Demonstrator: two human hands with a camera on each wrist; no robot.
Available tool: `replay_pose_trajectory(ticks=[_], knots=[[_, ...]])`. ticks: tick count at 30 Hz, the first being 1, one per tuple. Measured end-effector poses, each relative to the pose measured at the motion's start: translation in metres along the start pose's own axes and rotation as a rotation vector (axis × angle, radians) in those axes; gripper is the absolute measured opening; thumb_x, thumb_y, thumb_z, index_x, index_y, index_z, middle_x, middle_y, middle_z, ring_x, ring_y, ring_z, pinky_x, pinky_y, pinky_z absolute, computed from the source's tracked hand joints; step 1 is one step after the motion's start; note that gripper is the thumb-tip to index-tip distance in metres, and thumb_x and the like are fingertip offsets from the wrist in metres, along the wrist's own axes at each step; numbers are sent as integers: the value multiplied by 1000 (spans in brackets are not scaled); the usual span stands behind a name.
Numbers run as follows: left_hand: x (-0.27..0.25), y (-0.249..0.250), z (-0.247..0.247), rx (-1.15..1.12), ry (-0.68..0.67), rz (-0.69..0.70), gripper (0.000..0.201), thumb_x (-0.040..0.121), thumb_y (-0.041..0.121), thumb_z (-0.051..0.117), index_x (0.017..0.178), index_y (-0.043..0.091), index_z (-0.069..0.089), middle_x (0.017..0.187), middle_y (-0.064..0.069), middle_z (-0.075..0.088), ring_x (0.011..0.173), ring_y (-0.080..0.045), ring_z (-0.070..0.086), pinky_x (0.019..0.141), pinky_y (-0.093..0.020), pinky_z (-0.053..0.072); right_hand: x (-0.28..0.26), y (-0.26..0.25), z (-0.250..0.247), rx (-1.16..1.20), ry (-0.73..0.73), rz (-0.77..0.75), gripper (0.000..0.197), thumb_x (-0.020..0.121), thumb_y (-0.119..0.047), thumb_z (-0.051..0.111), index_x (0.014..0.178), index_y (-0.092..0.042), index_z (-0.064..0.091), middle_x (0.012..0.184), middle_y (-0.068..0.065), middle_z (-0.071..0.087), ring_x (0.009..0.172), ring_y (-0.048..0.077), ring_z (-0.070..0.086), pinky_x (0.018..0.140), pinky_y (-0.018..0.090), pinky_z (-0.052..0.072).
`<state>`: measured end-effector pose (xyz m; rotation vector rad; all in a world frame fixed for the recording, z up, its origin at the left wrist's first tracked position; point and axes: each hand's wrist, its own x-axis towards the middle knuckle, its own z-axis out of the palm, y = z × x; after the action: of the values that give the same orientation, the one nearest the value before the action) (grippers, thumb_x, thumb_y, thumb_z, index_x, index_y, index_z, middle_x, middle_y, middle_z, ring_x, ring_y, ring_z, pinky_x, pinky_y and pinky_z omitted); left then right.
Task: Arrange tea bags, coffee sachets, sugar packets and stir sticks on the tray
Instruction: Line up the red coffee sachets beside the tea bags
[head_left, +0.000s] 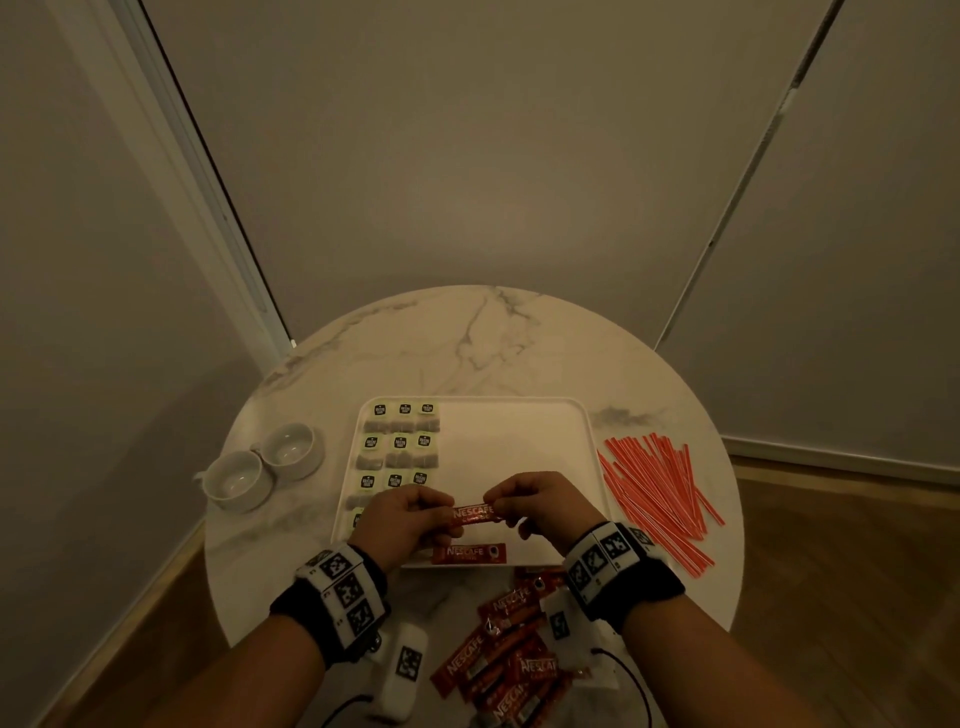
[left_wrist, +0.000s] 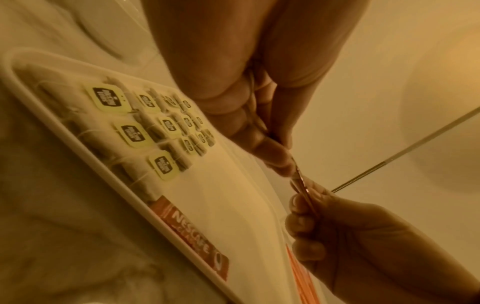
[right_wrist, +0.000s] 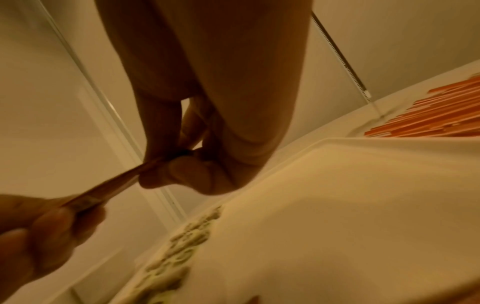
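You hold one red coffee sachet (head_left: 474, 514) level above the near half of the white tray (head_left: 519, 447), your left hand (head_left: 400, 519) pinching its left end and your right hand (head_left: 540, 506) pinching its right end, fingers curled on the foil. The tray sits mid-table on the round marble table (head_left: 467, 343), with bare marble beyond its far rim and a narrow strip on either side. The tray's right half and centre lie bare, and that is the open room under your hands.

Inside the tray, tea bags (head_left: 400, 447) fill the left part in rows of three; three rows show whole and a fourth is mostly hidden under your left hand, so the full count cannot be told. One second sachet (head_left: 469, 554) lies flat along the tray's near rim.

Off the tray, a loose pile of sachets (head_left: 511, 660) lies at the near table edge between your wrists, too overlapped to count. The stir sticks (head_left: 657, 491) fan out just right of the tray, also too many to count. Two white cups (head_left: 260, 467) stand touching, left of the tray.
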<state>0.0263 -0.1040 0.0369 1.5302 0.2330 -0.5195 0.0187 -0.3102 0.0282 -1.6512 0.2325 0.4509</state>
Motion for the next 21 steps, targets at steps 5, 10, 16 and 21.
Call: replay_pose_trajectory(ticks=[5, 10, 16, 21], knots=[[2, -21, -4, 468, 110, 135, 11, 88, 8, 62, 90, 18, 67, 89, -2, 69, 79, -13, 66, 80, -32, 56, 21, 17, -4, -208, 170, 38, 10, 81, -3, 70, 87, -9, 74, 75, -2, 67, 69, 6, 58, 62, 18, 46], [-10, -44, 8, 1231, -169, 353, 37, 94, 32, 41, 128, 30, 55, 124, 5, 50, 113, -15, 42, 95, -25, 36, 43, 36, 12, -469, 181, 93, 8, 81, -13, 70, 85, -18, 74, 92, 0, 71, 87, 14, 63, 76, 24, 49], [-14, -63, 11, 1512, -210, 363, 48, 87, 33, 38, 135, 34, 39, 132, 6, 42, 114, -22, 37, 92, -36, 37, 50, 38, 26, -817, 170, 45, 14, 85, -25, 59, 91, -26, 72, 104, 2, 62, 108, 23, 51, 93, 37, 50], [-16, -63, 13, 1563, -205, 304, 51, 89, 33, 42, 139, 32, 34, 137, 5, 36, 122, -23, 32, 97, -38, 32, 52, 38, 33, -940, 81, 19, 14, 86, -31, 62, 98, -30, 70, 109, 2, 57, 114, 24, 43, 96, 38, 45]])
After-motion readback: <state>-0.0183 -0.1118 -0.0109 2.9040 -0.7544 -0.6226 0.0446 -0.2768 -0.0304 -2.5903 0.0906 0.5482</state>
